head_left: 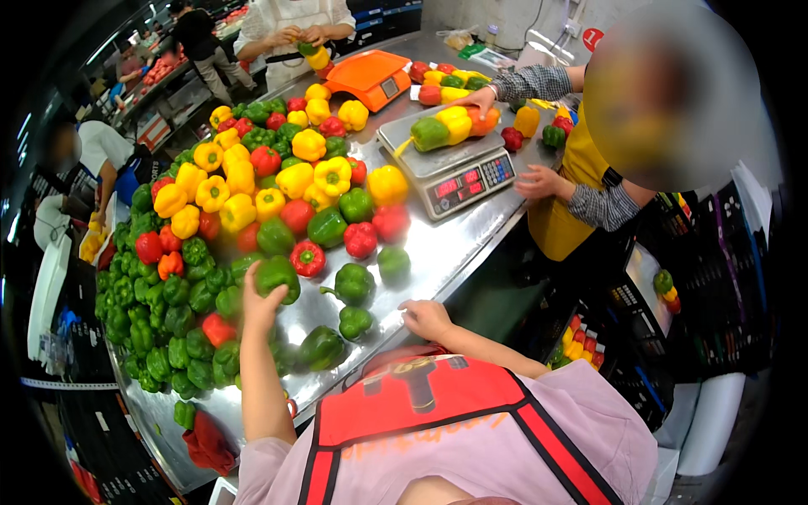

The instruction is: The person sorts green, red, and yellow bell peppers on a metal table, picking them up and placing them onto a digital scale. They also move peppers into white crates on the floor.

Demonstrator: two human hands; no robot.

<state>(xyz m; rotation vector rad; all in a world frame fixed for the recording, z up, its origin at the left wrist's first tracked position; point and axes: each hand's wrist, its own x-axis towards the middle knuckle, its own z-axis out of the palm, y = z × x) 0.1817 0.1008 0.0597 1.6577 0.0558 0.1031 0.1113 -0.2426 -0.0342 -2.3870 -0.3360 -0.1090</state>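
Observation:
My left hand [261, 305] is closed round a green bell pepper [279, 279], holding it over the near side of a large pepper heap. My right hand [426, 320] rests at the near edge of the metal table [389, 296], fingers loosely bent and apart, with nothing visible in them. Between my hands lie loose green peppers, among them a stemmed one [353, 284], a smaller one [355, 321] and a larger one [322, 348]. A red pepper [308, 258] sits just beyond. Yellow peppers [212, 193] top the heap, with many green ones [156, 303] at the left.
At the right, a co-worker's hand [481, 99] touches a green, yellow and orange pepper row on a digital scale [471, 181]. An orange scale [368, 77] stands farther back, near another person holding peppers. Dark crates [581, 396] with packed peppers stand below the table's right side.

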